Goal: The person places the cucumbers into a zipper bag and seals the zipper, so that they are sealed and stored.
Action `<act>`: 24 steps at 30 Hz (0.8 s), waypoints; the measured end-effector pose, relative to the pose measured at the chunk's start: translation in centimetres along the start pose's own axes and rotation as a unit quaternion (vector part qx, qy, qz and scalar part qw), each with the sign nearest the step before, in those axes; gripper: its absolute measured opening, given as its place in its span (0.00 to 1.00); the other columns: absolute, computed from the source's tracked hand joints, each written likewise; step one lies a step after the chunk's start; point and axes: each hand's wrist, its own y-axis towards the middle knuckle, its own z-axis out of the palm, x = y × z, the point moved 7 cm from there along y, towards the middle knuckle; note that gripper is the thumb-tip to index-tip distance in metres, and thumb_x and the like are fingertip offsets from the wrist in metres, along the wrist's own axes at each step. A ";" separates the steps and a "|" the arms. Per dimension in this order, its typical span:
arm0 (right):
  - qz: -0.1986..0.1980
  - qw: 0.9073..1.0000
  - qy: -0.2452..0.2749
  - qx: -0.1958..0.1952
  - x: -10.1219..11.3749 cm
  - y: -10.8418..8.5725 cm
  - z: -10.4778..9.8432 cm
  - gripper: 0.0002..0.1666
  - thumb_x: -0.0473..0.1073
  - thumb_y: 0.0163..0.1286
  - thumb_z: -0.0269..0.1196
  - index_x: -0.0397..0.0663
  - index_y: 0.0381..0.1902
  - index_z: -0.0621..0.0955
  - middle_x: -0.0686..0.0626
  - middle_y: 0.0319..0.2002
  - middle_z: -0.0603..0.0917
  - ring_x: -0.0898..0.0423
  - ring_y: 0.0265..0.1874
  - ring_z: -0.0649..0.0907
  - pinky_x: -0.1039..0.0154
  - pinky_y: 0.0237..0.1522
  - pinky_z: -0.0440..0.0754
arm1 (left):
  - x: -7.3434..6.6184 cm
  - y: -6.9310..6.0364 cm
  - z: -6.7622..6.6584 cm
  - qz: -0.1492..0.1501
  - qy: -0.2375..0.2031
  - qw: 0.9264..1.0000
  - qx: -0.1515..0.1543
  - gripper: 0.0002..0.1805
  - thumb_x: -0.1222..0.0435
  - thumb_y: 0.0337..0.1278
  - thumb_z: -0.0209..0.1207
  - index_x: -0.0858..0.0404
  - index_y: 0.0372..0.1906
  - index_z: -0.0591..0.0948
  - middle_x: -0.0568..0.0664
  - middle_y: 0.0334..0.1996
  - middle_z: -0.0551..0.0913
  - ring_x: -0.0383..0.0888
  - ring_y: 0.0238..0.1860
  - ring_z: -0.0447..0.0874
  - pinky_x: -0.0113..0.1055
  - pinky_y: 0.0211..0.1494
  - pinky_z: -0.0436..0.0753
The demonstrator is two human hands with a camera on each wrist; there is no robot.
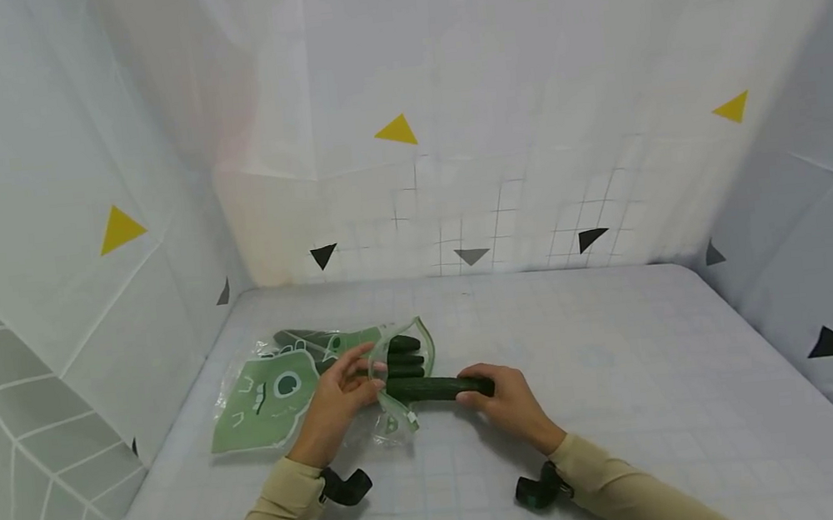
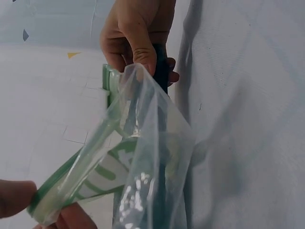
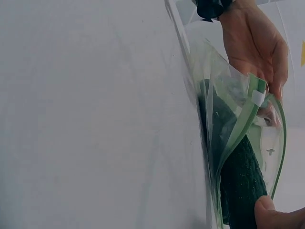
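My right hand grips the outer end of a dark green cucumber, which lies sideways with its other end inside a clear zip bag. At the bag's mouth, my left hand pinches the green-edged rim between thumb and fingers. Several more cucumbers show inside the opening, behind the held one. The mouth gapes toward the right hand. In the right wrist view, a white slider sits on the green zip strip, and the right thumb presses on the bumpy cucumber skin.
A green cartoon-face print on clear plastic lies left of the left hand; whether it belongs to the same bag I cannot tell. The white table meets hanging white sheets at the back and sides. Each wrist wears a black camera.
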 end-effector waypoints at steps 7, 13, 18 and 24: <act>-0.003 1.000 0.005 0.014 0.6 0.6 1.5 0.17 0.45 0.65 0.77 0.49 0.51 0.89 0.55 0.45 0.88 0.55 0.44 0.85 0.52 0.50 0.83 | -0.1 0.0 -0.1 -0.003 0.004 1.000 -0.001 0.36 0.68 0.74 0.62 0.61 0.80 0.63 0.61 0.61 0.78 0.61 0.61 0.77 0.47 0.60 0.82; -0.003 0.999 -0.012 0.039 0.7 0.6 1.8 0.17 0.41 0.66 0.76 0.47 0.52 0.87 0.54 0.48 0.87 0.53 0.47 0.84 0.50 0.52 0.83 | 0.2 0.1 -0.1 -0.008 -0.005 1.000 -0.002 0.36 0.69 0.73 0.62 0.61 0.80 0.63 0.62 0.61 0.78 0.65 0.63 0.76 0.47 0.60 0.82; -0.041 0.997 -0.043 0.057 1.0 0.4 1.4 0.20 0.36 0.64 0.76 0.43 0.53 0.87 0.51 0.49 0.87 0.51 0.49 0.85 0.49 0.51 0.84 | 0.2 0.1 -0.1 -0.006 -0.013 1.000 -0.004 0.36 0.70 0.73 0.62 0.62 0.81 0.62 0.61 0.61 0.78 0.69 0.64 0.73 0.47 0.60 0.82; -0.054 0.994 -0.079 0.059 0.4 -0.1 0.1 0.18 0.35 0.63 0.77 0.44 0.51 0.88 0.51 0.46 0.88 0.52 0.43 0.85 0.53 0.46 0.85 | 0.1 0.0 0.0 -0.008 -0.014 1.000 -0.002 0.37 0.71 0.73 0.62 0.61 0.81 0.62 0.61 0.61 0.78 0.70 0.64 0.72 0.47 0.61 0.82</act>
